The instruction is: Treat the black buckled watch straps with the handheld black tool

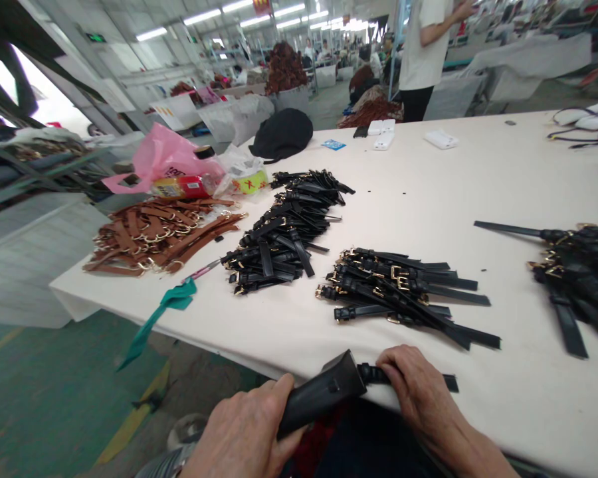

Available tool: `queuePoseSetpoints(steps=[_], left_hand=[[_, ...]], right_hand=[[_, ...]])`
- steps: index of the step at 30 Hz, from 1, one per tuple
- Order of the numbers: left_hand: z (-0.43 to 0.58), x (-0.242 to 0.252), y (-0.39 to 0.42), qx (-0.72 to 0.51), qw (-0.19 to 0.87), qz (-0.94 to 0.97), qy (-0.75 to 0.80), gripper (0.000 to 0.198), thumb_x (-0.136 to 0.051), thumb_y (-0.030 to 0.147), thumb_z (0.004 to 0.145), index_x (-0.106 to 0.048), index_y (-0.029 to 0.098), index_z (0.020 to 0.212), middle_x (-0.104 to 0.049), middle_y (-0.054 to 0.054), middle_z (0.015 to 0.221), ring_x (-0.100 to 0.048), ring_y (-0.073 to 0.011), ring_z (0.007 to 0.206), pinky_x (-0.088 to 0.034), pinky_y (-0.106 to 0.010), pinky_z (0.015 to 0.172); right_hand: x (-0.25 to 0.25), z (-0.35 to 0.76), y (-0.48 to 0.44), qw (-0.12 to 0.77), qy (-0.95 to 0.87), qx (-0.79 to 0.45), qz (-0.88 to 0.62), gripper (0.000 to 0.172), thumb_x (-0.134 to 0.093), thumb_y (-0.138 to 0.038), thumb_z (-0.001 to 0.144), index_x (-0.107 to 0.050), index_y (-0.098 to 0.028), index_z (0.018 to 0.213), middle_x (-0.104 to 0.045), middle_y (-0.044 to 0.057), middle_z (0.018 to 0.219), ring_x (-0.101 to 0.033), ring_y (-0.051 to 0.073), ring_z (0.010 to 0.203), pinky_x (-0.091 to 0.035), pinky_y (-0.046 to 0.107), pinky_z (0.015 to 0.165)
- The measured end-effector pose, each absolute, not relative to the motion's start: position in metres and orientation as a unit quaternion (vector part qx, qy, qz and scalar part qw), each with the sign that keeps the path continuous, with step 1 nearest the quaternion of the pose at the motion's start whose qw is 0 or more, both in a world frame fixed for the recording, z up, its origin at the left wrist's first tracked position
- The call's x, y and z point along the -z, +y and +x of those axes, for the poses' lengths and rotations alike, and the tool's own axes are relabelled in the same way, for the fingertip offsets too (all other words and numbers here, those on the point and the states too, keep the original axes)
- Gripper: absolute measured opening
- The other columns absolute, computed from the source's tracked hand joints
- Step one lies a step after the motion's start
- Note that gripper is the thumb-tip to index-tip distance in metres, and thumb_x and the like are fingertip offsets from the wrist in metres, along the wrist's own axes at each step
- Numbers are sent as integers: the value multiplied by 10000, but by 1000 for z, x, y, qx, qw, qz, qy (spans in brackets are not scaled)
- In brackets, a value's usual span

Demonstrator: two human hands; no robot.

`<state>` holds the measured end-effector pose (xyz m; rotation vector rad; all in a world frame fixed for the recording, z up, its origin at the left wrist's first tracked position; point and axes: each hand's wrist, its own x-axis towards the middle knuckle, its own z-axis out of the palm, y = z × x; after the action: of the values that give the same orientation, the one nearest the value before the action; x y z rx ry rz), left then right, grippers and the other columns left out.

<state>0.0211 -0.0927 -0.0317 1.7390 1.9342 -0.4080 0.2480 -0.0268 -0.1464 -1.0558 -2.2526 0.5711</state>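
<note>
My left hand (252, 421) is wrapped round the handle of a black handheld tool (323, 388) at the table's front edge. The tool's wide head points right and meets a black strap (450, 383). Fingers of my right hand (423, 392) pinch that strap just right of the tool, and its cut end sticks out beyond the hand. Just behind my hands lies a pile of black buckled straps (403, 285). A longer heap of black straps (284, 232) stretches away at the middle left.
On the pale table (413, 212), brown straps with rings (154, 232), a pink bag (164, 156) and a black cap (284, 135) are at left. More black straps (583, 272) lie right. Teal cloth (152, 325) hangs over the front edge. A person (421, 53) stands behind.
</note>
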Motion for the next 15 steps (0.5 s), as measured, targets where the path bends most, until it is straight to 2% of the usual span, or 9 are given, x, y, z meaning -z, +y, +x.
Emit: queuePoseSetpoints(steps=[4,6,12,15], left_hand=[[16,30,-95,172,240,641,709,243,-422,401,776,-521,277,960,-645,-10,887,-604,-192,816,-411,-281,697],[15,29,-97,182,235,639,710,248,-409,377,779,-517,280,980,-639,-15,907,-603,-194,830,-417,-298,721],[34,25,-92,194,243,647,696,266,-457,265,733,-504,277,995,-624,-19,945,-602,-213,845,-429,-320,701],[40,28,-87,172,240,657,694,236,-471,296,743,-507,274,975,-632,-16,947,-604,-204,838,-425,-302,688]], right_hand=[[139,261,-28,285,-841,-229,-399,116,-436,-172,843,-530,-201,904,-573,69,889,-520,201,834,-422,360,736],[136,267,-29,271,-851,-239,-380,150,-480,-186,819,-548,-208,950,-568,82,939,-509,222,887,-426,387,758],[136,271,-30,258,-846,-285,-369,238,-476,-139,800,-563,-213,1009,-554,84,911,-508,212,842,-452,376,712],[139,269,-29,265,-841,-292,-370,245,-472,-130,803,-559,-207,1019,-552,81,898,-510,208,838,-459,366,706]])
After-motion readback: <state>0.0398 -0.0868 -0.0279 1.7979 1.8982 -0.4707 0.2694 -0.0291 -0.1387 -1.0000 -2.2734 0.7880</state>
